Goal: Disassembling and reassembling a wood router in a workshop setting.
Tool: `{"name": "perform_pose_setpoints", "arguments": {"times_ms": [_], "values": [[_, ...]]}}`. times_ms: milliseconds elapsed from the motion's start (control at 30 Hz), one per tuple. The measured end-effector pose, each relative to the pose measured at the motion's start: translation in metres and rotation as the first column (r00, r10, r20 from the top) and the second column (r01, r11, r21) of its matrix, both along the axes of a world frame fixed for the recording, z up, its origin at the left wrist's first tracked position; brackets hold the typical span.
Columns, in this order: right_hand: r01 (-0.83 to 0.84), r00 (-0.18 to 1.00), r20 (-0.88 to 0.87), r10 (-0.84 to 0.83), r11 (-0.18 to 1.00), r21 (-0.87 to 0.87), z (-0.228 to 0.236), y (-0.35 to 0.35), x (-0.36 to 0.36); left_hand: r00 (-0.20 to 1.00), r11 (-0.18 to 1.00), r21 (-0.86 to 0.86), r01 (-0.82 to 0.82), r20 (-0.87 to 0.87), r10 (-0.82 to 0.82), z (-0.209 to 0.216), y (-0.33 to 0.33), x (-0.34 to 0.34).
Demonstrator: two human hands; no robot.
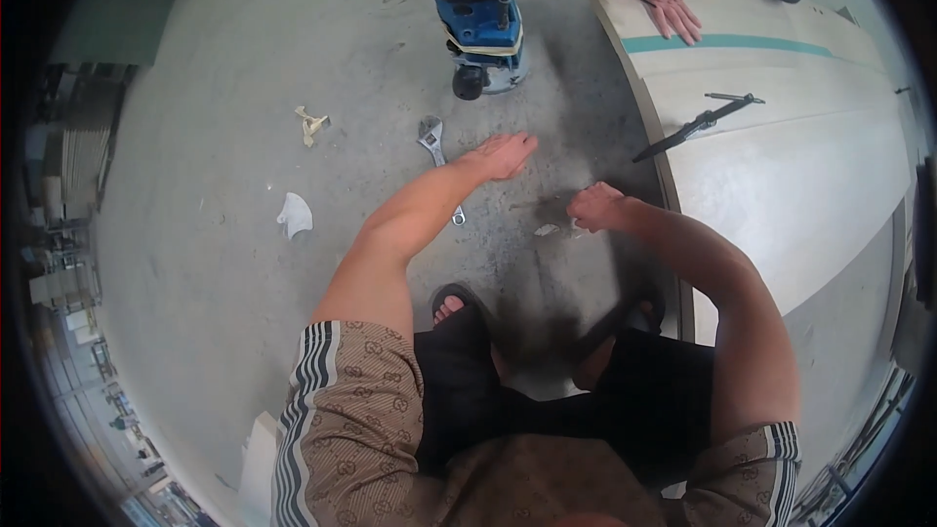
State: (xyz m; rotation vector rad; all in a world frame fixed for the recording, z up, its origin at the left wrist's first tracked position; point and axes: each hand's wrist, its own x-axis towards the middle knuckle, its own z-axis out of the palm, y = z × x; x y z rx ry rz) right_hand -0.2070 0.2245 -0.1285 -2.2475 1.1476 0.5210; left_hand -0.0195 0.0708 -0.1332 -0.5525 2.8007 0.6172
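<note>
Loosely curled, my left grip (pixel 506 155) is low by the grey floor (pixel 224 156), and my right grip (pixel 597 206) is bunched up near it, but I cannot tell if either one holds something. A silver wrench (pixel 435 148) lies on the floor and goes under my left arm (pixel 400 215), so its two ends poke out, and a small white scrap (pixel 546 229) lies near my right grip. Past my left grip stands a blue power tool (pixel 485 34), and on my right another person's hand (pixel 670 6) rests flat on a big white board (pixel 781 171).
</note>
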Motion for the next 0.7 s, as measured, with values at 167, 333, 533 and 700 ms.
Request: {"name": "perform_pose_setpoints", "arguments": {"times_ms": [167,333,533,700], "values": [[0.002,1.0,-0.008,-0.002,1.0,0.011,-0.006,-0.001,-0.002,0.994,0.999,0.034,0.016,0.104,-0.02,0.006,0.002,-0.003],[-0.005,1.0,-0.007,0.005,1.0,-0.004,-0.009,0.0,-0.002,0.959,0.996,0.07,0.046,0.276,-0.064,0.021,0.007,-0.012],[-0.029,0.999,0.03,0.028,0.999,0.038,-0.003,-0.004,-0.003,0.986,0.998,0.024,0.058,0.153,-0.061,0.004,0.005,0.0],[-0.023,0.999,0.024,0.022,0.999,0.039,-0.003,-0.004,-0.003,0.991,0.995,0.009,0.095,0.089,-0.096,-0.008,0.003,0.005]]}}
